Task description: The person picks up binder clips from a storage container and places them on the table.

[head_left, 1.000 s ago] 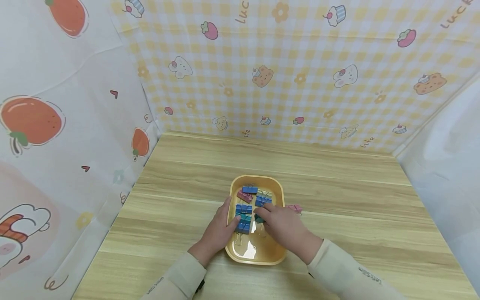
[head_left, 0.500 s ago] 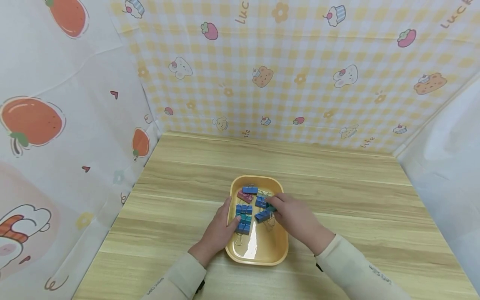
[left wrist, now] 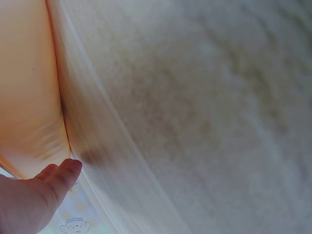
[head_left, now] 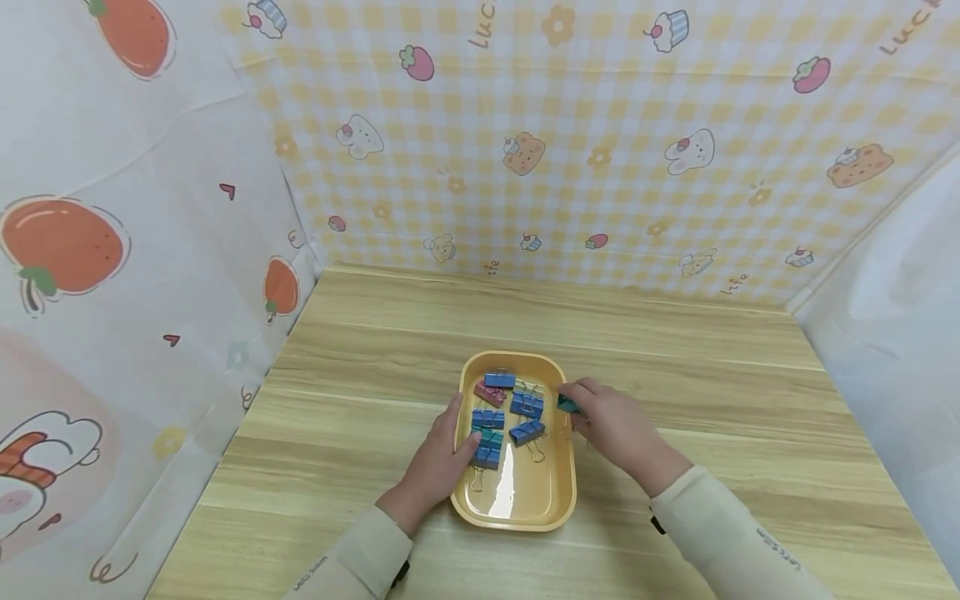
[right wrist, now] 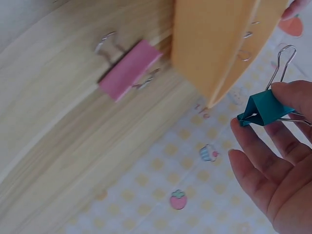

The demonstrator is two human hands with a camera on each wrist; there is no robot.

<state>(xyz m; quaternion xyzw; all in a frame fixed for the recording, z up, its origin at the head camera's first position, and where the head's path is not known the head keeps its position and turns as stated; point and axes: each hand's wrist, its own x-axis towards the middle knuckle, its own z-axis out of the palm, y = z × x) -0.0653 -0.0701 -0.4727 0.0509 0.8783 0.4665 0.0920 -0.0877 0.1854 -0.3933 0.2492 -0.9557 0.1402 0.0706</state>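
Note:
A yellow tray (head_left: 534,505) holds several binder clips. My left hand (head_left: 437,454) grips its left side, thumb over the rim and fingers along the outer wall. At the right rim, my right hand (head_left: 618,429) pinches a teal binder clip (right wrist: 265,108) between thumb and fingers; one wire handle sticks up. Inside the tray, a blue clip (head_left: 527,432) lies slanted below another blue clip (head_left: 527,405). Beside my left thumb, a second teal clip (head_left: 491,437) sits among blue ones. On the table right of the tray lies a pink binder clip (right wrist: 130,70), hidden behind my right hand in the head view.
The tray stands on a wood-grain table (head_left: 675,358). Behind it rises a yellow checked cloth (head_left: 570,192), and a white printed cloth (head_left: 187,275) hangs at the left. A dark pink clip (head_left: 490,392) lies near the tray's far end.
My right hand has drawn the teal clip from the tray's middle rightward to its right rim. A slanted blue clip and its handles are now uncovered. My left hand has stayed in place.

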